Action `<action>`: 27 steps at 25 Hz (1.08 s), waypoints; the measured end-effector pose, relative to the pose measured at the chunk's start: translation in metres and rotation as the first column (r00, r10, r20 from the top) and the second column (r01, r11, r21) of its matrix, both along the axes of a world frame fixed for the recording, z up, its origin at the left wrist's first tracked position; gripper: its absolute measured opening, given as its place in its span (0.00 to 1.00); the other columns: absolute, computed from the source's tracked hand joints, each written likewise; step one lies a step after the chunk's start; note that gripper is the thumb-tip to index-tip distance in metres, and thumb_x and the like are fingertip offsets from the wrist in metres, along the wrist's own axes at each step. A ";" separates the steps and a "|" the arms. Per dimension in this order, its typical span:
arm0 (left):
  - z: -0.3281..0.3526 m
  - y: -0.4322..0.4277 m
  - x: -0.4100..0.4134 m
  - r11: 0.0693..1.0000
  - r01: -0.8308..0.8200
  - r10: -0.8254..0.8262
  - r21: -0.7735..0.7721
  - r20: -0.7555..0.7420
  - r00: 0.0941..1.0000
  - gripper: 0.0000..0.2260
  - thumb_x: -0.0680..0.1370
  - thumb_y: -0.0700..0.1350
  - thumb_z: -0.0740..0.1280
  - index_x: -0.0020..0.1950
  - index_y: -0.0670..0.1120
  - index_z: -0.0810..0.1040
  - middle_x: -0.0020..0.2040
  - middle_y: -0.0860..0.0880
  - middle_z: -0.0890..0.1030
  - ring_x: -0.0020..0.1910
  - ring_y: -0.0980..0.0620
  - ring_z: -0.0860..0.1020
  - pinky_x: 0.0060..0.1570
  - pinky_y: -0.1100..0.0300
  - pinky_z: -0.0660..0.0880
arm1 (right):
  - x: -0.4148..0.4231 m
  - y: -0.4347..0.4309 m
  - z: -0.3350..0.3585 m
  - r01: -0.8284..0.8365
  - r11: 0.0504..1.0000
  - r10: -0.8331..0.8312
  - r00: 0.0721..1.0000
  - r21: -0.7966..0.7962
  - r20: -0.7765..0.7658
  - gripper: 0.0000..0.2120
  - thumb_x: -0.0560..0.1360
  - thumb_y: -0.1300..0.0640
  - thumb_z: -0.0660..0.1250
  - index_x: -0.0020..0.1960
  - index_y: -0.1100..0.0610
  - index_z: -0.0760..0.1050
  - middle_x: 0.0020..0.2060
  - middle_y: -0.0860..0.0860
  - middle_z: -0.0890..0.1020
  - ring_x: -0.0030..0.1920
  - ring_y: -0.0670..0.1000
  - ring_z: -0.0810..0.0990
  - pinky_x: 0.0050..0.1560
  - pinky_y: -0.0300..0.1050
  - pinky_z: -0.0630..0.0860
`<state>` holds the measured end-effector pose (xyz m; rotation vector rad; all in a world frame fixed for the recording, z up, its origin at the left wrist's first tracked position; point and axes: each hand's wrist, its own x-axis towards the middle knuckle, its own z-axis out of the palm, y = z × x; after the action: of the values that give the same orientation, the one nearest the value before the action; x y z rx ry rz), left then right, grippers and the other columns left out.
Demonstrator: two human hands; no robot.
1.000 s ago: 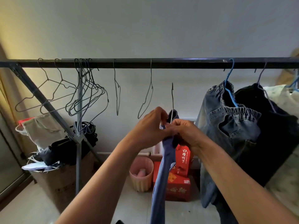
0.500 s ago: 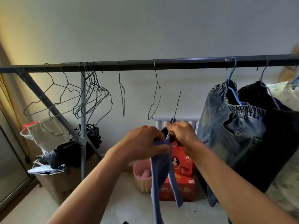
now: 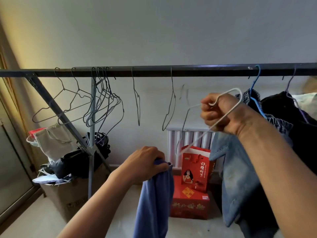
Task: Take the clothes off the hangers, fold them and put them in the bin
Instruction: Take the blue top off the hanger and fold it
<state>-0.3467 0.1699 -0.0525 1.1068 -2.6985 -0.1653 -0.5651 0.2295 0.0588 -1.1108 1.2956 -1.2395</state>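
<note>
My left hand point(image 3: 145, 163) grips the top of a blue-purple garment point(image 3: 155, 201) that hangs down from it, low in the middle. My right hand point(image 3: 218, 114) is raised to the right and grips a bare white wire hanger point(image 3: 230, 104), held below the dark rail point(image 3: 154, 72) and free of the garment. On the right of the rail, blue jeans point(image 3: 240, 169) hang on a blue hanger point(image 3: 255, 93), and a black garment point(image 3: 291, 121) hangs on a purple one.
Several empty wire hangers point(image 3: 103, 103) hang along the rail's left and middle. A cardboard box point(image 3: 68, 194) piled with dark things stands at the lower left by the rack's leg. Red gift boxes point(image 3: 192, 194) and a white radiator point(image 3: 190, 140) are behind.
The hanger has come out of the garment. My right hand rose to the right with it, while my left hand dropped lower, keeping hold of the blue-purple garment.
</note>
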 end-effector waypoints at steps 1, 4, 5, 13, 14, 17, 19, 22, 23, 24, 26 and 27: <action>-0.001 -0.001 0.001 1.000 0.012 -0.012 0.001 -0.002 1.000 0.12 0.78 0.57 0.63 0.49 0.51 0.79 0.46 0.52 0.76 0.48 0.50 0.75 0.49 0.53 0.73 | -0.004 -0.002 0.006 0.036 0.999 -0.038 0.998 -0.036 -0.043 0.16 0.78 0.58 0.55 0.31 0.53 0.62 0.19 0.47 0.63 0.18 0.44 0.56 0.21 0.34 0.51; 0.006 -0.004 0.007 0.999 0.053 -0.053 0.005 -0.048 0.997 0.07 0.77 0.56 0.64 0.45 0.55 0.77 0.43 0.55 0.73 0.46 0.53 0.74 0.48 0.55 0.73 | -0.009 -0.027 0.012 0.201 0.965 -0.228 0.960 -0.169 -0.159 0.13 0.77 0.63 0.56 0.35 0.54 0.62 0.22 0.50 0.65 0.20 0.45 0.60 0.20 0.35 0.54; 0.010 -0.005 0.009 0.998 0.064 -0.064 0.000 -0.070 0.996 0.06 0.77 0.56 0.64 0.44 0.55 0.78 0.42 0.56 0.72 0.44 0.53 0.74 0.47 0.55 0.73 | -0.009 -0.040 0.011 0.253 0.943 -0.296 0.934 -0.217 -0.198 0.13 0.76 0.65 0.55 0.35 0.55 0.61 0.24 0.51 0.65 0.21 0.46 0.61 0.21 0.35 0.55; 0.041 0.003 0.039 0.993 0.097 -0.111 -0.073 -0.216 0.970 0.03 0.74 0.50 0.68 0.42 0.53 0.81 0.41 0.55 0.73 0.40 0.58 0.74 0.40 0.66 0.69 | -0.031 -0.103 -0.017 0.393 0.900 -0.434 0.782 -0.186 -0.447 0.09 0.74 0.65 0.54 0.37 0.56 0.63 0.26 0.55 0.67 0.23 0.48 0.59 0.23 0.35 0.55; 0.045 0.004 0.043 0.991 0.105 -0.120 -0.080 -0.225 0.967 0.03 0.74 0.49 0.69 0.42 0.53 0.82 0.41 0.55 0.74 0.40 0.57 0.74 0.39 0.67 0.68 | -0.033 -0.103 -0.022 0.400 0.897 -0.440 0.767 -0.187 -0.467 0.07 0.75 0.64 0.55 0.39 0.57 0.65 0.27 0.54 0.68 0.23 0.49 0.60 0.22 0.36 0.56; 0.053 0.004 0.050 0.988 0.132 -0.148 -0.082 -0.230 0.962 0.02 0.74 0.46 0.71 0.42 0.51 0.83 0.40 0.54 0.74 0.41 0.55 0.74 0.38 0.69 0.67 | -0.038 -0.097 -0.035 0.452 0.867 -0.469 0.592 -0.211 -0.656 0.17 0.79 0.50 0.55 0.49 0.64 0.73 0.37 0.58 0.79 0.33 0.55 0.75 0.34 0.45 0.71; 0.055 0.003 0.054 0.985 0.155 -0.170 -0.082 -0.234 0.957 0.02 0.74 0.47 0.70 0.42 0.51 0.83 0.40 0.54 0.75 0.40 0.56 0.75 0.39 0.68 0.68 | -0.028 -0.084 -0.045 0.479 0.766 -0.604 0.305 -0.429 -0.737 0.25 0.80 0.42 0.51 0.58 0.63 0.71 0.52 0.61 0.78 0.50 0.60 0.77 0.48 0.52 0.70; 0.055 0.003 0.059 0.982 0.173 -0.187 -0.079 -0.230 0.955 0.04 0.72 0.50 0.69 0.42 0.52 0.83 0.40 0.54 0.75 0.39 0.57 0.75 0.38 0.69 0.67 | 0.022 -0.040 -0.075 -0.046 0.559 -0.728 0.449 -0.828 -0.517 0.15 0.80 0.45 0.52 0.50 0.54 0.72 0.46 0.50 0.77 0.46 0.48 0.72 0.46 0.46 0.67; 0.056 0.002 0.062 0.981 0.176 -0.189 -0.075 -0.233 0.954 0.05 0.72 0.50 0.69 0.43 0.52 0.83 0.40 0.55 0.75 0.39 0.57 0.74 0.38 0.70 0.67 | 0.036 -0.026 -0.092 -0.241 0.556 -0.617 0.522 -0.795 -0.589 0.13 0.79 0.46 0.53 0.47 0.51 0.73 0.42 0.46 0.77 0.43 0.45 0.70 0.47 0.46 0.66; 0.057 0.003 0.065 0.982 0.178 -0.189 -0.065 -0.240 0.952 0.05 0.72 0.51 0.68 0.43 0.52 0.83 0.40 0.55 0.75 0.40 0.57 0.74 0.39 0.70 0.67 | 0.047 -0.016 -0.107 -0.386 0.626 -0.459 0.520 -0.677 -0.721 0.13 0.79 0.45 0.53 0.45 0.48 0.73 0.40 0.45 0.77 0.42 0.44 0.70 0.49 0.45 0.64; 0.058 0.004 0.076 0.982 0.186 -0.191 -0.045 -0.244 0.951 0.07 0.72 0.54 0.68 0.43 0.53 0.82 0.40 0.57 0.75 0.40 0.57 0.75 0.39 0.70 0.68 | 0.053 -0.010 -0.135 -0.467 0.825 -0.133 0.389 -0.319 -0.912 0.15 0.76 0.35 0.51 0.43 0.41 0.71 0.39 0.45 0.77 0.47 0.47 0.70 0.54 0.47 0.64; 0.058 0.005 0.083 0.983 0.182 -0.185 -0.037 -0.235 0.954 0.07 0.72 0.56 0.67 0.43 0.55 0.82 0.41 0.57 0.75 0.41 0.57 0.75 0.40 0.69 0.69 | 0.048 -0.014 -0.145 -0.429 0.882 -0.053 0.323 -0.196 -0.945 0.15 0.75 0.33 0.51 0.42 0.39 0.69 0.39 0.44 0.76 0.48 0.49 0.70 0.55 0.49 0.65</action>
<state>-0.2632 0.1748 0.0055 0.7748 -2.5766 -0.2885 -0.5170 0.2155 -0.0858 -2.4976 1.6394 -0.5933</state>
